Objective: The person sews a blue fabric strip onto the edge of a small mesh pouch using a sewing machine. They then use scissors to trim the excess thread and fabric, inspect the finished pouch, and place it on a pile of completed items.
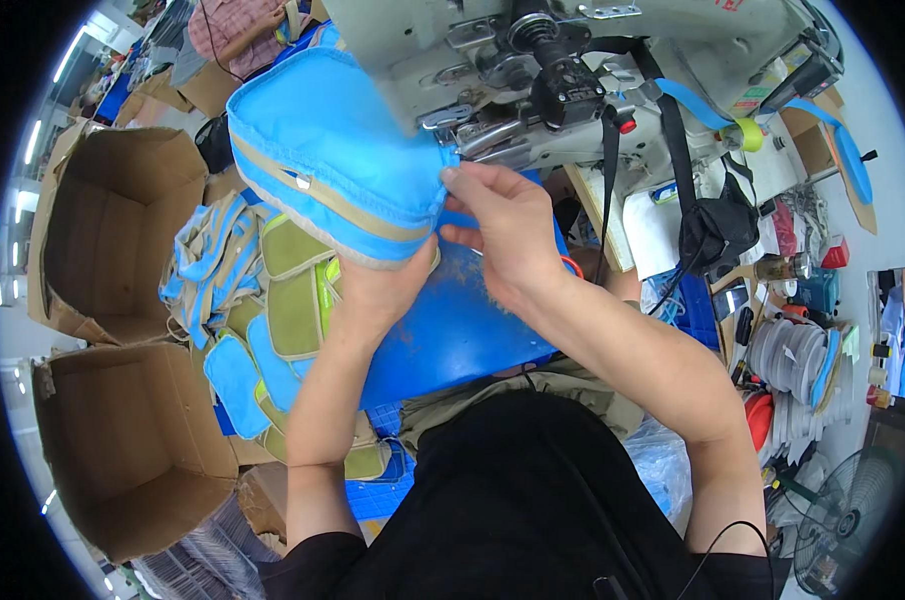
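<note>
A bright blue fabric bag (318, 125) with a tan zipper band and pale piping lies tilted at the sewing machine (403, 60). Its right corner sits up against the machine's metal sewing parts (488, 140). My left hand (383, 285) grips the bag from below at its near edge, and the fingers are partly hidden under it. At the right corner, my right hand (508, 225) pinches the blue edge between thumb and forefinger, close to the metal parts. The exact spot under the needle is hidden.
Left of the blue worktable (463, 325) lie olive and blue fabric pieces (298, 310) and a heap of striped straps (213, 260). Beyond stand two open cardboard boxes (123, 430). Rolls of tape (798, 350) and a fan (853, 515) are at right. Another person (238, 35) works at the far left.
</note>
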### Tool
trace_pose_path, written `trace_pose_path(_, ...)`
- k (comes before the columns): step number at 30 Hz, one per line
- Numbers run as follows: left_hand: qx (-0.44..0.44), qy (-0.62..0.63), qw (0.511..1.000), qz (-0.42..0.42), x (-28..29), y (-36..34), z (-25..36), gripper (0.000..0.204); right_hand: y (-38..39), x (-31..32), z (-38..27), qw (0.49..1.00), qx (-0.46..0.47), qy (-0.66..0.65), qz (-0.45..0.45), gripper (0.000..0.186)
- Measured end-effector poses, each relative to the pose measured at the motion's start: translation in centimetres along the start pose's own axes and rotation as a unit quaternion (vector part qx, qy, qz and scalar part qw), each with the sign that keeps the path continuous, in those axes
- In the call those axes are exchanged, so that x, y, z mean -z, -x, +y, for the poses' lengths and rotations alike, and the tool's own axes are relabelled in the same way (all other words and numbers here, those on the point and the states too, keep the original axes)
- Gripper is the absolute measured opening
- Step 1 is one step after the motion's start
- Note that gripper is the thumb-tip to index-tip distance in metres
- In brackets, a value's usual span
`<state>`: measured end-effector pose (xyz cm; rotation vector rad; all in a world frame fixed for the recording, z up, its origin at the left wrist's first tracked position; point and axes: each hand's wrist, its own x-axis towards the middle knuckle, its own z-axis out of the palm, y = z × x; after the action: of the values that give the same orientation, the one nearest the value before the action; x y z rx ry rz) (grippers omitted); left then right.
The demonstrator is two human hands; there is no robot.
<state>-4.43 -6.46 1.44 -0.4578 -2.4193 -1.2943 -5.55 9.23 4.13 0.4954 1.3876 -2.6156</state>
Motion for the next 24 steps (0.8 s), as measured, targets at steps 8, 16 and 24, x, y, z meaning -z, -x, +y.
trace_pose_path(8, -0.042, -0.014, 0.999, 0.026, -0.9, -0.3, 0.5, 0.036, 0.1, -0.1, -0.1, 1.0, 0.004, -0.01, -0.01, 0.027)
trace_pose_path(16, -0.073, -0.037, 0.995, 0.06, -1.9, -0.3, 0.5, 0.02, 1.9, 4.1, -2.8, 0.99, 0.078, 0.106, -0.041, 0.026)
trace_pose_path(24, -0.042, 0.038, 0.998, 0.042, -2.3, 0.1, 1.1, 0.014, 0.9, 15.2, -26.9, 0.687, 0.633, 0.306, 0.187, 0.03)
